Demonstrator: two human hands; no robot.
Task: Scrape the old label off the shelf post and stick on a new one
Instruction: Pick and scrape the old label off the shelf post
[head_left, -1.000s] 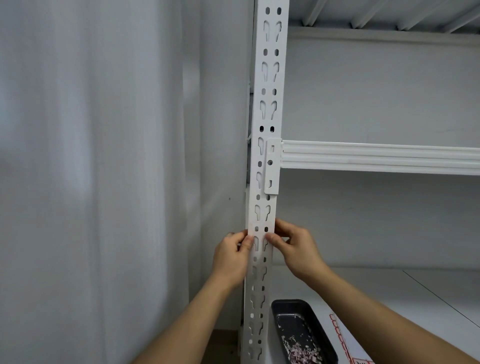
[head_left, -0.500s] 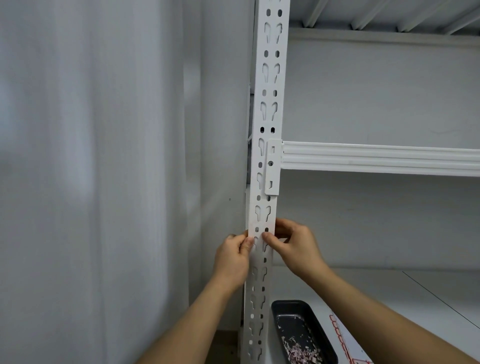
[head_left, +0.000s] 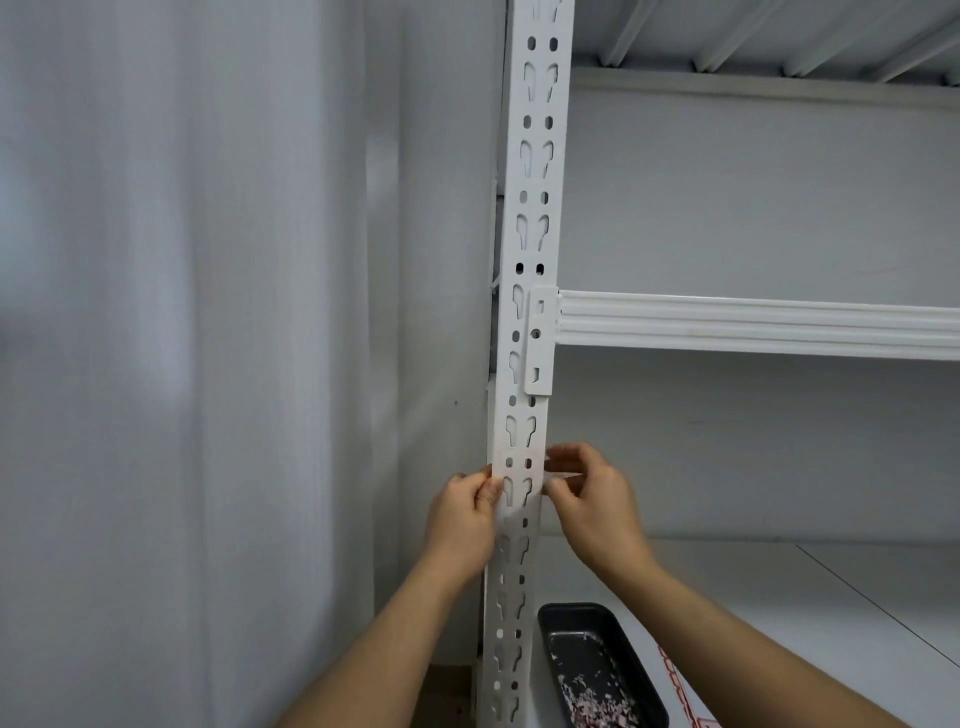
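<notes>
The new label (head_left: 519, 480) is pale and hard to tell from the white shelf post (head_left: 524, 364); it lies across the post's face below the beam bracket. The left hand (head_left: 460, 525) pinches its left edge, the right hand (head_left: 592, 512) its right end, both arms raised.

A dark tray (head_left: 551, 619) of pinkish scraps (head_left: 597, 707) sits on the lower shelf (head_left: 831, 613), beside a pale curtain (head_left: 182, 364).
</notes>
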